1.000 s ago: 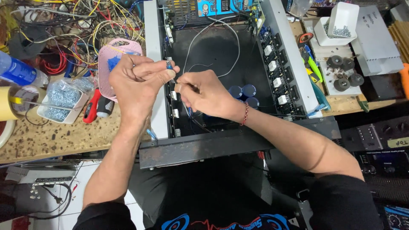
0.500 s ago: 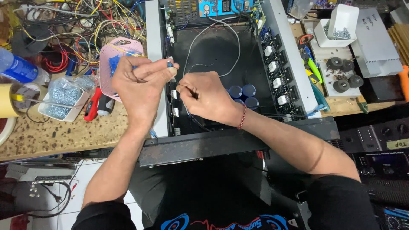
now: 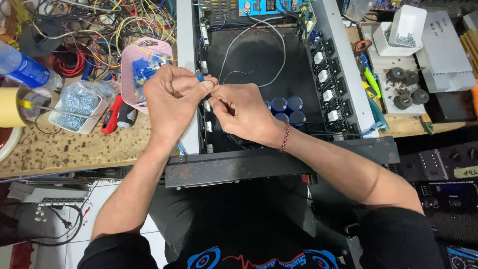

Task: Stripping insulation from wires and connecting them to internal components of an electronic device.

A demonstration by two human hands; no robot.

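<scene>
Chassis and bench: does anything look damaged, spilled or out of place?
The open metal chassis has a worn, rusty-looking front rail. Loose wires lie tangled on the bench at upper left. Nothing looks spilled. Both hands, left hand and right hand, pinch a small part.

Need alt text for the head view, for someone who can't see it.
Both hands meet over an open metal chassis: the left hand and right hand pinch a small blue-tipped part between fingertips. A pink basket and tangled wires sit to the left.
</scene>
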